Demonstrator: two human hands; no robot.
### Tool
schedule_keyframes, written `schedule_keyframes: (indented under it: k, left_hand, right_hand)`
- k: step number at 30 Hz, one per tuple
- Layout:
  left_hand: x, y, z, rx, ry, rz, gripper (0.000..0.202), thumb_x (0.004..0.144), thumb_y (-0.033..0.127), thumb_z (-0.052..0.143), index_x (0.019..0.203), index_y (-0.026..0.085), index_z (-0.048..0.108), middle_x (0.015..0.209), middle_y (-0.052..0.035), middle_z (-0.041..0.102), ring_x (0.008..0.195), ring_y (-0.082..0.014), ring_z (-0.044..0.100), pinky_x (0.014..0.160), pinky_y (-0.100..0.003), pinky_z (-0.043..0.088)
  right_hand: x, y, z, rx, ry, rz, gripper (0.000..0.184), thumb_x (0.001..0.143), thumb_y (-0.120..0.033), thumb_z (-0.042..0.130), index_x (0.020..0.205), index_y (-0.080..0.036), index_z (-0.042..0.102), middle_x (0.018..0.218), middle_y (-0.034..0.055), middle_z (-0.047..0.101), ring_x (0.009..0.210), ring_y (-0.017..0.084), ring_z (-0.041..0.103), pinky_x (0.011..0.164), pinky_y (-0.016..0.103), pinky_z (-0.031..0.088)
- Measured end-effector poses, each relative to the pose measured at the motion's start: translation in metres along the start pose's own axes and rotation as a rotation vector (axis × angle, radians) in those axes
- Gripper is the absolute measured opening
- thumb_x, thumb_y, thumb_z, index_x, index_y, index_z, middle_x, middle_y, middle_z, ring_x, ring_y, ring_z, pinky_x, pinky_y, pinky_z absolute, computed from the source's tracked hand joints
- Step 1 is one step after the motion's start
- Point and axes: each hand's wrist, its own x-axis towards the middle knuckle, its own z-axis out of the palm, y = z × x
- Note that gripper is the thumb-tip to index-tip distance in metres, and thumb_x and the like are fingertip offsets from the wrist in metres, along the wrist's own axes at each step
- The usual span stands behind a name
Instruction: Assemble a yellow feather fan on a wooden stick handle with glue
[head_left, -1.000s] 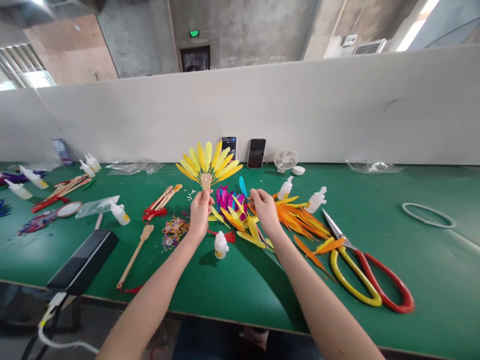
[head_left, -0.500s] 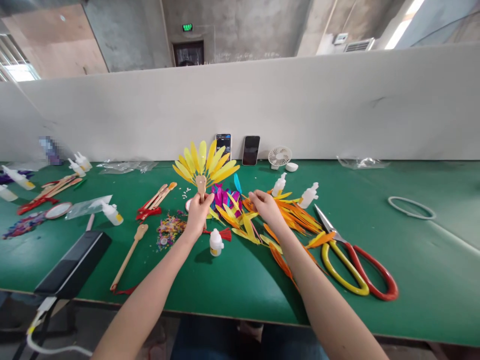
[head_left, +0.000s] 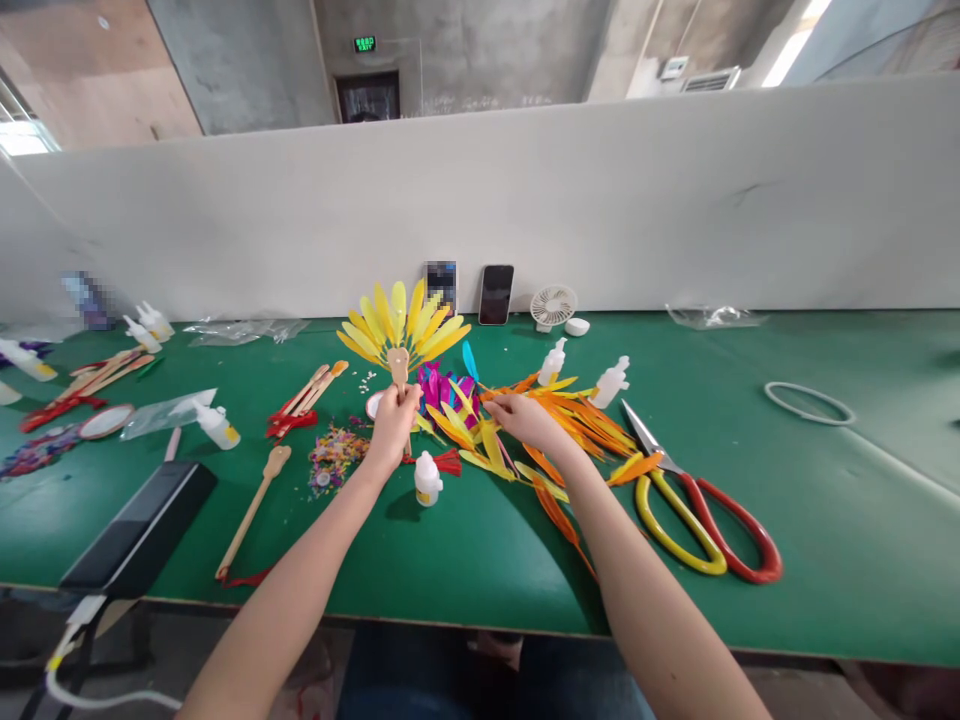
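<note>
My left hand [head_left: 393, 425] grips the wooden handle of a feather fan [head_left: 400, 362], held upright with yellow feathers spread around its top. My right hand [head_left: 527, 420] is low over the heap of loose feathers [head_left: 581, 415], mostly orange and yellow. Its thumb and fingers are pinched together, and what lies between them is hidden. Just left of those fingertips are purple feathers [head_left: 450, 385] and one blue feather [head_left: 470, 362]. A small white glue bottle [head_left: 428, 480] stands between my forearms, with a red tassel [head_left: 448, 461] behind it.
Large scissors [head_left: 701, 500] lie open at right, near two white bottles [head_left: 611, 382]. Left are a bare wooden handle [head_left: 255, 510], sequins [head_left: 336, 455], more handles [head_left: 309, 395], a tipped glue bottle [head_left: 217, 424] and a black box [head_left: 142, 530]. A phone [head_left: 496, 295] and fan [head_left: 553, 306] stand behind.
My right hand has moved slightly left and down, closer to the loose feathers. My left hand holds the feather fan as before. The whole view has shifted a little.
</note>
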Motion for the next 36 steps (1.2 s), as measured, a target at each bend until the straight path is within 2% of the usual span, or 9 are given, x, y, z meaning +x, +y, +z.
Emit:
schedule_keyframes:
  k: [3,9,11,15,19,22,26,30,36]
  left_hand:
    - [0.0,-0.002,-0.001,0.029,-0.006,0.019,0.018,0.07,0.028,0.055,0.063,0.017,0.042,0.049,0.0085,0.033,0.038,-0.0028,0.027,0.04,-0.019,0.021]
    - [0.001,-0.004,-0.002,0.073,0.022,0.032,0.019,0.066,0.027,0.058,0.061,0.017,0.042,0.048,0.0089,0.03,0.04,-0.0036,0.028,0.041,-0.019,0.022]
    - [0.001,-0.004,-0.001,0.077,0.031,0.038,0.019,0.064,0.026,0.06,0.061,0.017,0.044,0.047,0.0086,0.032,0.04,-0.0037,0.029,0.041,-0.019,0.022]
    - [-0.001,-0.004,0.001,0.071,-0.055,0.012,0.019,0.063,0.027,0.062,0.062,0.016,0.047,0.046,0.008,0.035,0.038,-0.0036,0.029,0.04,-0.019,0.021]
    - [-0.003,-0.004,0.005,0.048,-0.125,0.022,0.019,0.064,0.031,0.061,0.065,0.015,0.05,0.049,0.006,0.043,0.037,-0.0027,0.03,0.038,-0.019,0.021]
    - [-0.005,-0.003,0.007,0.017,-0.151,-0.001,0.02,0.062,0.031,0.063,0.066,0.015,0.052,0.049,0.0067,0.041,0.037,-0.0022,0.031,0.037,-0.018,0.021]
    - [-0.007,-0.001,0.009,-0.031,-0.208,-0.034,0.026,0.057,0.033,0.068,0.066,0.014,0.052,0.049,0.0074,0.04,0.037,-0.0014,0.03,0.037,-0.018,0.021]
    - [-0.009,0.001,0.01,-0.092,-0.244,-0.042,0.03,0.055,0.037,0.069,0.063,0.014,0.05,0.048,0.0083,0.036,0.037,-0.0005,0.028,0.037,-0.018,0.019]
    - [-0.01,-0.002,0.012,-0.148,-0.262,-0.078,0.034,0.052,0.039,0.072,0.06,0.014,0.05,0.042,0.0098,0.031,0.034,-0.0002,0.025,0.036,-0.018,0.016]
  right_hand:
    - [-0.001,-0.005,0.001,0.047,-0.032,-0.002,0.03,0.068,-0.022,0.048,0.041,-0.021,0.034,0.04,-0.0054,0.036,0.042,0.01,0.032,0.047,0.024,0.022]
    - [-0.01,-0.02,0.013,0.293,-0.263,-0.168,0.006,0.062,-0.019,0.047,0.056,-0.02,0.045,0.051,-0.007,0.041,0.05,0.009,0.037,0.05,0.022,0.028]
    - [-0.012,-0.024,0.019,0.327,-0.281,-0.18,0.004,0.062,-0.02,0.046,0.058,-0.019,0.046,0.053,-0.0061,0.044,0.05,0.009,0.039,0.051,0.022,0.029]
    - [-0.012,-0.029,0.031,0.383,-0.09,-0.157,0.014,0.07,-0.029,0.043,0.058,-0.02,0.044,0.049,-0.0057,0.041,0.048,0.01,0.037,0.049,0.023,0.029]
    - [-0.013,-0.031,0.039,0.419,0.091,-0.164,0.021,0.075,-0.033,0.039,0.057,-0.022,0.036,0.048,-0.0059,0.036,0.048,0.01,0.035,0.049,0.024,0.028]
    - [-0.013,-0.032,0.045,0.459,0.123,-0.18,0.022,0.077,-0.034,0.035,0.059,-0.023,0.031,0.05,-0.0057,0.034,0.048,0.011,0.034,0.049,0.024,0.03]
    - [-0.013,-0.034,0.048,0.497,0.172,-0.24,0.013,0.076,-0.029,0.036,0.065,-0.023,0.034,0.057,-0.0043,0.039,0.053,0.012,0.039,0.053,0.025,0.035]
    - [-0.017,-0.037,0.045,0.407,0.252,-0.263,0.007,0.073,-0.026,0.042,0.068,-0.022,0.041,0.062,-0.0019,0.046,0.056,0.013,0.043,0.057,0.027,0.036]
    - [-0.023,-0.04,0.046,0.255,0.328,-0.295,0.01,0.075,-0.027,0.044,0.068,-0.021,0.048,0.069,0.0017,0.051,0.054,0.013,0.044,0.056,0.028,0.037]
